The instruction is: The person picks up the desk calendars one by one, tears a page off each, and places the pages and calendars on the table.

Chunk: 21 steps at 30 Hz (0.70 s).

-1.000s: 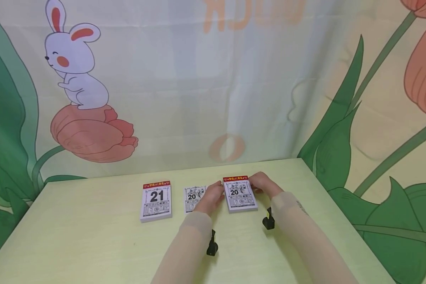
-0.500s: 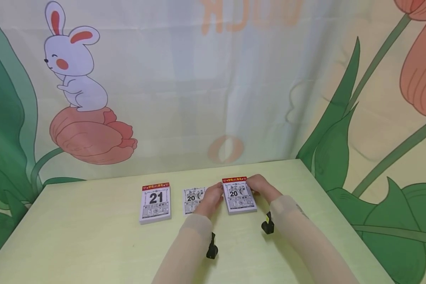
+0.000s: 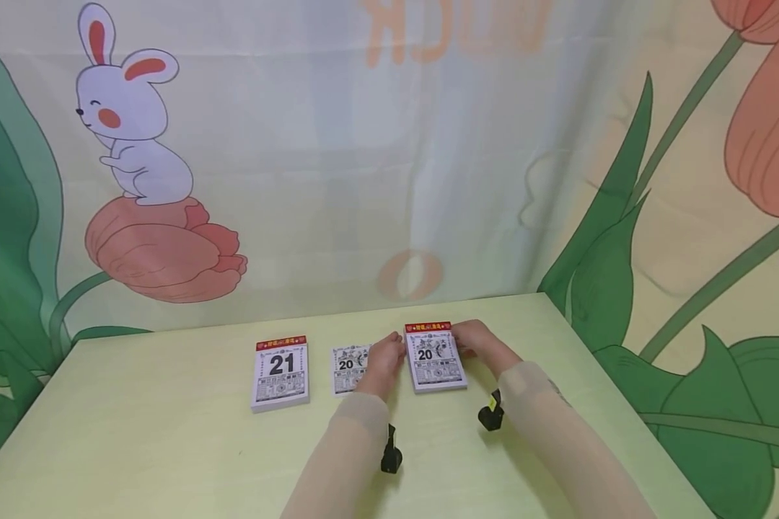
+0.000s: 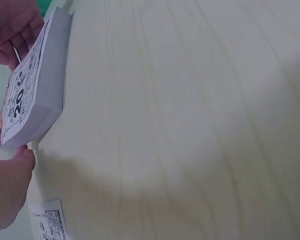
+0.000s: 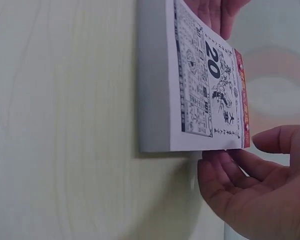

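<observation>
A tear-off calendar (image 3: 436,364) with a red top strip and a "20" page lies on the table between my hands. My left hand (image 3: 384,362) holds its left edge near the top, fingertips against the thick paper side. On the opposite edge, my right hand (image 3: 480,343) holds it with curled fingers (image 5: 222,180) reaching to the side and partly under it; the thumb is near the red strip. Partly behind my left hand, a loose "20" sheet (image 3: 346,367) lies flat. Further left is a second tear-off calendar (image 3: 280,373), showing "21".
The pale wooden table (image 3: 149,432) extends to the left and toward me. A printed cloth (image 3: 298,180) with a rabbit and tulips hangs behind its back edge. Black wrist cameras (image 3: 392,458) sit below both hands.
Both hands stay at the sides of the "20" calendar, which hardly moves on the table. The whole head view shifts slightly left and down.
</observation>
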Each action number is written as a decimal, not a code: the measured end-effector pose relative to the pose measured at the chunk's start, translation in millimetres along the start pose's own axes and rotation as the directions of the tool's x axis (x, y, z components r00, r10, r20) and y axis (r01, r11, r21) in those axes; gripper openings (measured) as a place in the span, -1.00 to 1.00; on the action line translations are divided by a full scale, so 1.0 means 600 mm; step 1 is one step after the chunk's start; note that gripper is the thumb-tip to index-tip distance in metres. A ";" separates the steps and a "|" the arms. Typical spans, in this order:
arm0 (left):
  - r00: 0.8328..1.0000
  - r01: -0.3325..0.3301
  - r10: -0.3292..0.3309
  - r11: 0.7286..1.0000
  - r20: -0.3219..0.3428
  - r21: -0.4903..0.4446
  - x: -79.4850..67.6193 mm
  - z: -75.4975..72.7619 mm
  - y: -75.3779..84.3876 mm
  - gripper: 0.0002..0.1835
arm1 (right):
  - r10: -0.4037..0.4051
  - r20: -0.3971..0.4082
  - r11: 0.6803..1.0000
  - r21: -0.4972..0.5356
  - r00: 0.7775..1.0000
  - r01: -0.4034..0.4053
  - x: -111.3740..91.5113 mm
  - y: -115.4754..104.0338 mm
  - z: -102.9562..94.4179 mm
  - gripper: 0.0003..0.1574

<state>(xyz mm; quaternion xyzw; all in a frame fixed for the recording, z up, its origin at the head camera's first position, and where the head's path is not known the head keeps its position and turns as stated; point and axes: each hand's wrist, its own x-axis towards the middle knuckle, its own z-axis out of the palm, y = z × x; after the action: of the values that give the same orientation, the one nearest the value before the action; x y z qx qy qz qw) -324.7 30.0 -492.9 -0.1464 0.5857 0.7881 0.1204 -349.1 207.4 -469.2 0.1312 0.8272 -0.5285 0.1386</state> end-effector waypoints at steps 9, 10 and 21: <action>1.000 -0.001 0.004 0.995 0.031 -0.096 -0.002 0.002 0.006 -0.40 | -0.062 0.014 0.970 0.237 0.998 0.057 0.010 0.012 -0.005 -0.51; 0.999 -0.008 0.011 0.995 0.034 -0.096 -0.002 0.003 0.006 -0.41 | -0.065 0.006 0.967 0.248 0.998 0.062 0.009 0.012 -0.005 -0.51; 1.000 -0.001 0.002 0.995 0.019 -0.095 -0.004 0.013 0.009 -0.51 | -0.055 -0.051 0.953 0.296 0.997 0.068 -0.007 0.019 -0.011 -0.45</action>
<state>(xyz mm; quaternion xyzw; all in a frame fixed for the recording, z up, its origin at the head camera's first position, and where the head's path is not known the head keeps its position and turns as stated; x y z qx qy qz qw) -325.2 35.7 -485.1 -0.1440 0.5465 0.8165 0.1183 -341.5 217.7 -474.3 0.1360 0.7448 -0.6479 0.0832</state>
